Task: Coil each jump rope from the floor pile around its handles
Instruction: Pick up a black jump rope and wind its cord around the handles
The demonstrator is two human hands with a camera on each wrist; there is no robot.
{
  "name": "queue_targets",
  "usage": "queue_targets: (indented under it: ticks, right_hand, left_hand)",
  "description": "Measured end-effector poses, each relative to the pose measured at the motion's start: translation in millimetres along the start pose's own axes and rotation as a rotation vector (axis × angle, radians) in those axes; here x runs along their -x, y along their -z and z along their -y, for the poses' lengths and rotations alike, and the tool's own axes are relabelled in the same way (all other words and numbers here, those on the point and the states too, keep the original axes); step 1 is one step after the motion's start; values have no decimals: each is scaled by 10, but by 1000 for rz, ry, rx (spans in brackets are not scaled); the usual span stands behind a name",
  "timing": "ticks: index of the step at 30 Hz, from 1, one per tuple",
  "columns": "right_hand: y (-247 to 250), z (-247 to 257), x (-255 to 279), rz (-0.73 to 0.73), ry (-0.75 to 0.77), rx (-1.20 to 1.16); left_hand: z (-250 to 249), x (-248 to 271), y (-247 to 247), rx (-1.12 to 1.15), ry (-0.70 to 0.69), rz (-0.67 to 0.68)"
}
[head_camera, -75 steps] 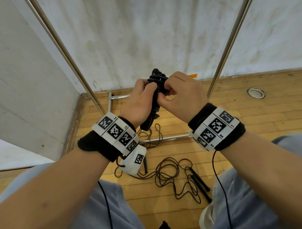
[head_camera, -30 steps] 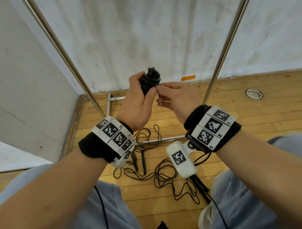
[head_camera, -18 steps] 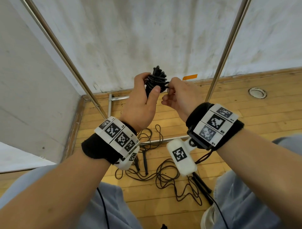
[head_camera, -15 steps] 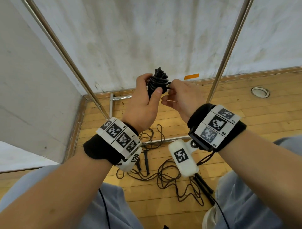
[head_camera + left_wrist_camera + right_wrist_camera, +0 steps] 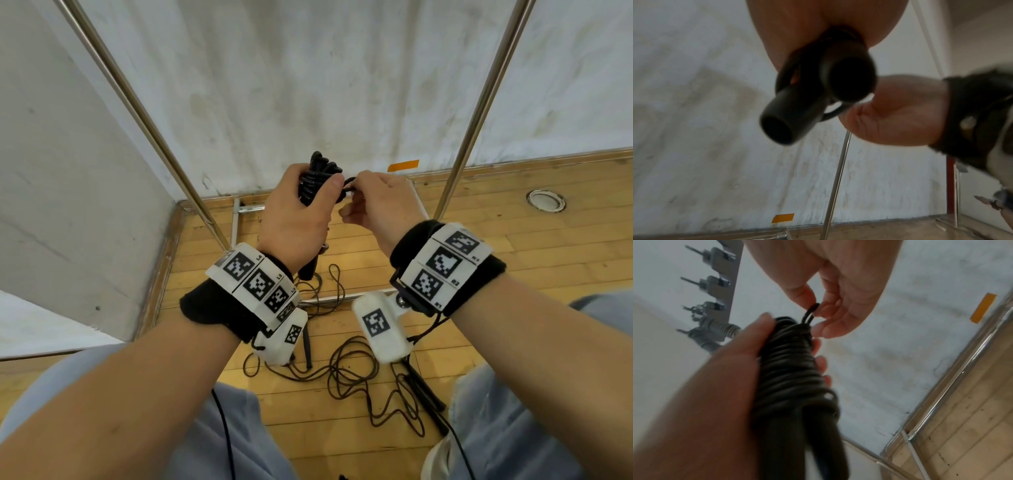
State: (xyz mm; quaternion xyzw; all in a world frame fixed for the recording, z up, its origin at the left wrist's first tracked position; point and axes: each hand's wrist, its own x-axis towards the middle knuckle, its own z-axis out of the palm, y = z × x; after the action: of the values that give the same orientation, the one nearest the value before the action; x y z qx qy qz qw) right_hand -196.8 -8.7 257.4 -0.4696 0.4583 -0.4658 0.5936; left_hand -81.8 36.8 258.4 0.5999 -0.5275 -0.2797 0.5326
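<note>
- A stained white wall (image 5: pixel 342 85) is filling the upper half of the head view, meeting a wooden floor (image 5: pixel 513 257) that is running across the lower right; two slanted metal poles (image 5: pixel 479 102) are crossing the frame from the top corners.
- On the floor at lower centre, the pile of loose jump ropes (image 5: pixel 359 373) is lying tangled, its black handles poking out toward the lower right — these are waiting uncoiled.
- At centre frame, held up in front of the wall, the coiled jump rope (image 5: pixel 789 369) is sitting in the left hand (image 5: pixel 294 219), whose fingers are wrapping tightly round the windings and both handles (image 5: pixel 818 97).
- Just right of it, the right hand (image 5: pixel 380 202) is pinching a small end loop (image 5: pixel 810 311) of cord between thumb and forefinger, right at the top of the bundle.
- Judging from this, the step in hand is the finish of this rope — securing the last loop.
- The next move is likely calling for tucking that loop under a winding while the left hand is keeping the coils from slackening, then setting the bundle aside and reaching for the pile.
</note>
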Motion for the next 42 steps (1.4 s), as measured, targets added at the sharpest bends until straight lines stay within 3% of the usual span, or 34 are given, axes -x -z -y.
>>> queue_targets:
  ticks: [3,8,11,21,31,38,42]
  right_hand:
    - [117,4,-51,-32,4,0]
    - [100,-76,21,33,91,122]
    - [22,-77,86,87,128,131]
    - [9,178,65,44,107,95]
    - [10,173,118,22,169,132]
    - [1,157,138,-55,152,89]
    - [-34,106,173,-31,167,152]
  left_hand:
    - [-35,29,29,53,14,76]
    - [-21,50,73,98,90,159]
    - [-21,34,99,105,94,148]
    - [-230,72,59,104,33,10]
    - [-159,60,131,136,99,192]
    - [-45,-11,98,101,70,101]
    - [-33,8,26,129,89,-16]
